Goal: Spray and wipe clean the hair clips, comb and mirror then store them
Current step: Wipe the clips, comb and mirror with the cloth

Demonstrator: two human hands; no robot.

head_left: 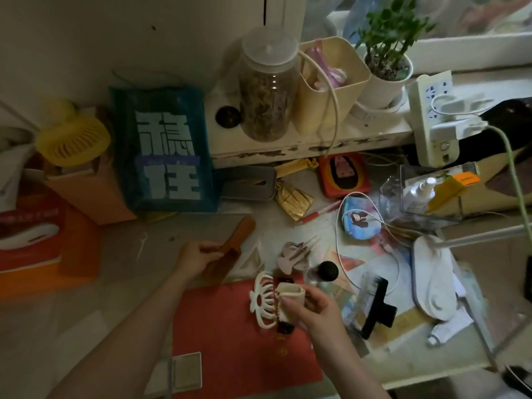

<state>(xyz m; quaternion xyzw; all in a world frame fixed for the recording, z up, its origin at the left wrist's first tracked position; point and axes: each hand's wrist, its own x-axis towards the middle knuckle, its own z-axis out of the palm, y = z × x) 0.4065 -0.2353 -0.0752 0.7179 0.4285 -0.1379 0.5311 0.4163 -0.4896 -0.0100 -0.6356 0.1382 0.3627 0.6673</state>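
My left hand point(194, 262) grips a brown wooden comb point(230, 249) at mid-desk, its handle pointing up and right. My right hand point(309, 308) pinches a folded cream cloth point(290, 295) over a red mat point(230, 335). A cream claw clip point(263, 302) lies just left of the cloth, and a dark brown clip point(285, 325) lies partly under it. A beige-pink clip point(292, 257) sits above them. A black claw clip point(377, 306) lies to the right. A small bottle with a round black cap point(326, 272) stands next to my right hand. A small square mirror point(187, 372) lies near the front edge.
A blue bag point(167, 151), a yellow fan point(73, 138) and an orange tissue box point(31, 234) crowd the left. A shelf point(311, 142) holds a jar point(267, 84), a cream bin point(331, 84) and a plant point(388, 53). A white lamp base point(434, 277), cables and a clear organiser point(431, 194) fill the right.
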